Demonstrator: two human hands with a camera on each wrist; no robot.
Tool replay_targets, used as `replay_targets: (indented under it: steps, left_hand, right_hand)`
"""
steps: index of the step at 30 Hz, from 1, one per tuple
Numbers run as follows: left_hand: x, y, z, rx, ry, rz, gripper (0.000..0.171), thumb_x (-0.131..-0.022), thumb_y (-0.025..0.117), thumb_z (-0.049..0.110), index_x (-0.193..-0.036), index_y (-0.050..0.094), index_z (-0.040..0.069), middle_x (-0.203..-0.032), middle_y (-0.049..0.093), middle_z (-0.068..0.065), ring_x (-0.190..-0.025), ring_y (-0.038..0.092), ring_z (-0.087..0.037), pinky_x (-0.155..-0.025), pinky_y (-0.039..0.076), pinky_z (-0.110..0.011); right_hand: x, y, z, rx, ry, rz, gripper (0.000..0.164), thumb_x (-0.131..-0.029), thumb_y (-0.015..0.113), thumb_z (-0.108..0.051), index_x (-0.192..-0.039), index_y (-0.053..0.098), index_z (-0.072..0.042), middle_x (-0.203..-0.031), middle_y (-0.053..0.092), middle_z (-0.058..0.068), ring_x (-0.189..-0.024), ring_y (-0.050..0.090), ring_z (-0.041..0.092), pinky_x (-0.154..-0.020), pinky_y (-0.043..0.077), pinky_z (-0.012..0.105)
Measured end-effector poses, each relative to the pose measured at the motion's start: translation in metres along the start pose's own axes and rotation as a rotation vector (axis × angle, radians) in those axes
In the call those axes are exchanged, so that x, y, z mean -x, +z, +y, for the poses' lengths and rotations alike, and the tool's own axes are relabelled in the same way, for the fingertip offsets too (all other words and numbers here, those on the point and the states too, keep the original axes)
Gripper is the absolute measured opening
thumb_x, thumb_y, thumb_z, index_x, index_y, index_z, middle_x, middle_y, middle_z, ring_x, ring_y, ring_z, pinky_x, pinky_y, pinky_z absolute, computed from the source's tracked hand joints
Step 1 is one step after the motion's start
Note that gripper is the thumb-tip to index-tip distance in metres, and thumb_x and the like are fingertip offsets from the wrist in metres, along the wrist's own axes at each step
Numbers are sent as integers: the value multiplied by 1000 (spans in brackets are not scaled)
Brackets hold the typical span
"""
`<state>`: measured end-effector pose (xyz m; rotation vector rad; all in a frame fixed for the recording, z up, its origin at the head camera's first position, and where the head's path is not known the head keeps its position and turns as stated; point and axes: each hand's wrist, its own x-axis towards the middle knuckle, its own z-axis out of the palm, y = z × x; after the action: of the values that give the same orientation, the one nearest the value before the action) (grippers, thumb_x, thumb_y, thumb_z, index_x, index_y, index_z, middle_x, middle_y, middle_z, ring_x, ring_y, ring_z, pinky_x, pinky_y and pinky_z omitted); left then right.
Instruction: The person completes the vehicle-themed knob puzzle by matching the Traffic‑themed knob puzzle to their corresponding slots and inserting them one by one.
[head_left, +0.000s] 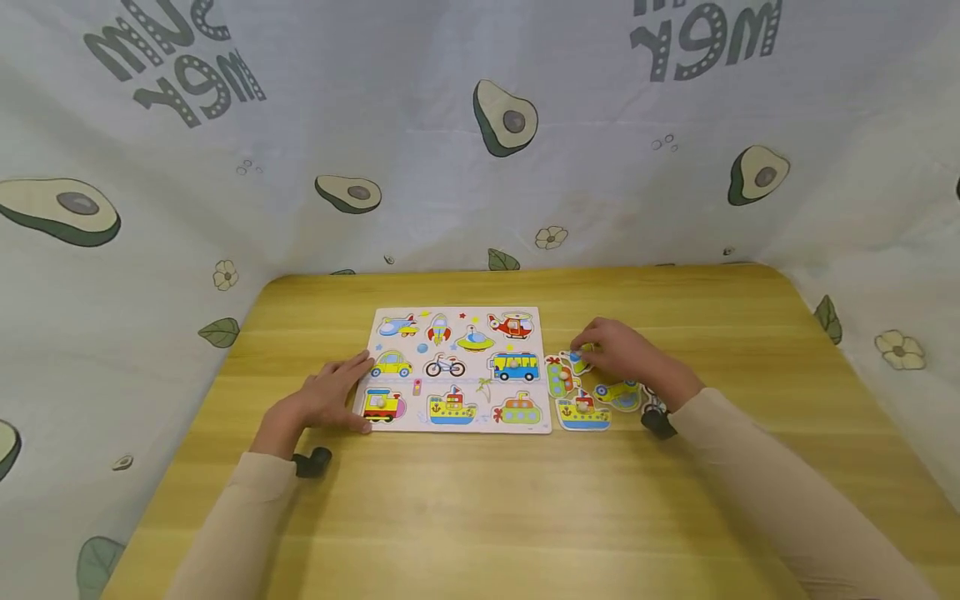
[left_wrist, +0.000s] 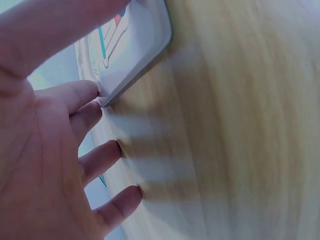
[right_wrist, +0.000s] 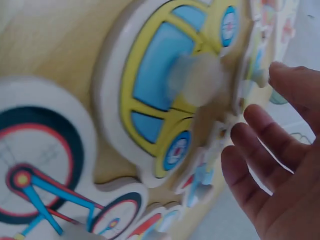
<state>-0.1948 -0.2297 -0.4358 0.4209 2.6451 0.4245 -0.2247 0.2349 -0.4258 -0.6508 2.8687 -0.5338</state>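
My left hand (head_left: 326, 398) lies over the left edge of a white vehicle peg puzzle board (head_left: 450, 317), fingers spread and thumb at its lower corner. In the left wrist view, fingertips touch the board's edge and the wooden table. My right hand (head_left: 618, 348) is over the loose pieces on the right, fingers bent. Its fingertips are right at a small blue and yellow knobbed piece (head_left: 576, 362); I cannot tell whether they pinch it. Nearby lie a submarine piece (head_left: 559, 379), a ship piece (head_left: 582, 417), a yellow car piece (right_wrist: 160, 85) and a bicycle piece (right_wrist: 45, 165).
On the board sit a knobbed bus piece (head_left: 514, 367), a train piece (head_left: 381, 405) and a helicopter piece (head_left: 513, 326). The wooden table (head_left: 480, 517) extends toward me and to both sides. Avocado-print cloth (head_left: 420, 108) hangs behind it and at the sides.
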Motion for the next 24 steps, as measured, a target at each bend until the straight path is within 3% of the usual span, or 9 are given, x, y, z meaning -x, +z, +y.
replay_targets:
  steps: [16,24]
  left_hand:
    - [3,-6,1,-15,-22,-13,111,-73,85,46,-159,23,10,-168,14,-14,-145,22,-47,-110,21,-76]
    - [5,-3,-2,-6,-13,-6,110,-74,84,47,-159,23,11,-168,15,-13,-146,22,-46,-110,20,-77]
  right_hand:
    - [-10,7,9,-29,24,-9,18,-92,66,-6,-106,78,-7,-106,66,12,-96,62,26,-90,53,49]
    - [-7,9,19,11,-22,65,15,-93,67,-10,-105,77,-9,-106,68,9,-96,63,25,-87,54,47]
